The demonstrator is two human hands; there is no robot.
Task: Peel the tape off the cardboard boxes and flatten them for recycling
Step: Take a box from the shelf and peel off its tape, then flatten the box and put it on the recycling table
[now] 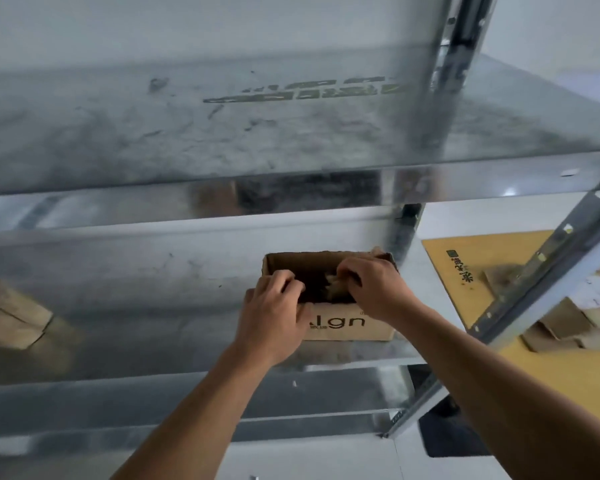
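Observation:
A small open cardboard box (347,322) with dark letters on its front stands on a metal shelf (153,271). My left hand (274,313) grips the box's near left corner, fingers curled over the rim into the opening. My right hand (378,285) reaches into the box from the right and pinches a crumpled, pale strip of tape (333,284) inside it. The floor of the box is dark and mostly hidden by my hands.
Another cardboard box (11,320) sits at the shelf's left end. An upper metal shelf (257,133) overhangs, with an upright post (426,98) behind the box. To the right lie a yellow board (465,271) and several flattened cardboard pieces (565,323).

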